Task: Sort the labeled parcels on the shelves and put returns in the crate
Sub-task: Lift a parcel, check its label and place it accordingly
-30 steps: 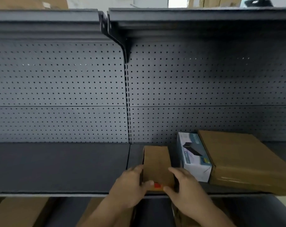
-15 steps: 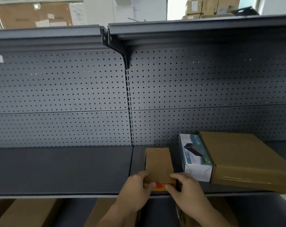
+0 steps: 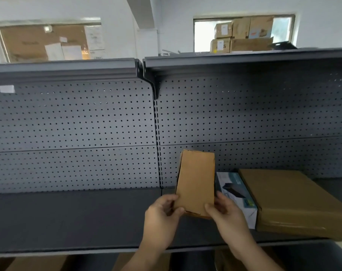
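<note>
— Parcel (image 3: 195, 182): small, brown, held up over the shelf (image 3: 68, 218), far end tipped high, just left of the white box (image 3: 236, 194).
— Grip?
— Left hand (image 3: 162, 216) and right hand (image 3: 226, 214) each pinch a near corner, thumbs on top. Likely light, stiff card; side edges are the safest hold.
— Label?
— None on this face; underside hidden. Crate not in sight. Large carton (image 3: 295, 202) beyond the white box, right edge cut off.

Matt brown cardboard forms the small parcel (image 3: 195, 180) and the large flat box (image 3: 295, 200), the white carton (image 3: 236, 194) looks glossy printed card, and the shelf (image 3: 72, 218) is matt grey painted metal with a perforated back panel (image 3: 72, 122)
</note>
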